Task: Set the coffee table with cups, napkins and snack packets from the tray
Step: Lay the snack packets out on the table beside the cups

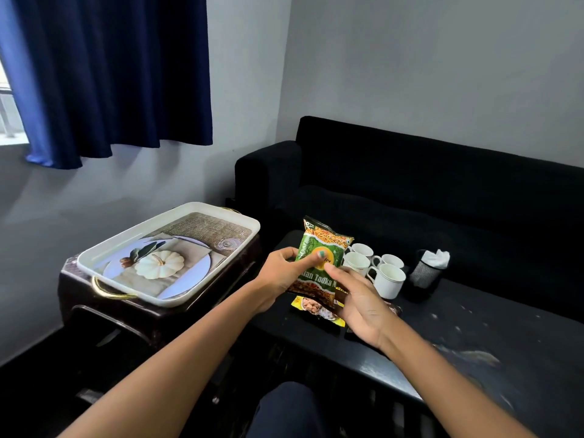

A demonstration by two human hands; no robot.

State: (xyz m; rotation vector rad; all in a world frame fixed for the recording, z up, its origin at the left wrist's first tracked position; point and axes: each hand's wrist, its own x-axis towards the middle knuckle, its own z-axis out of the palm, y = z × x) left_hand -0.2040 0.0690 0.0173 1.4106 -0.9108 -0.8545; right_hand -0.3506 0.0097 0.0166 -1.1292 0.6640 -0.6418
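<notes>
Grey walls, a dark blue curtain (110,74) and a black sofa (426,197) frame the low black table (474,336) under my hands. My left hand (281,276) and right hand (360,308) share one green snack packet (319,248), held upright above the table's near-left end. Left fingers (308,262) wrap its left edge with the thumb pressed across the front; right fingers close on its lower right corner. I judge both hands steady it so it can be set down flat and tidy.

Directly beneath my right hand lies a yellow snack packet (311,308) on the table, partly covered by my palm and the green one. A darker packet edge peeks out just right of my wrist; I cannot tell what it is.

Beyond my fingers, four white cups (387,278) stand clustered together, touching or nearly so. Right of them a black mesh holder (425,273) keeps white napkins (437,257) upright.

Left of my left hand, the white tray (94,256) rests on a dark stool (82,298). It looks emptied: its printed base shows a pumpkin and plate picture, not real things. My forearms are cut off at the frame's bottom edge.
</notes>
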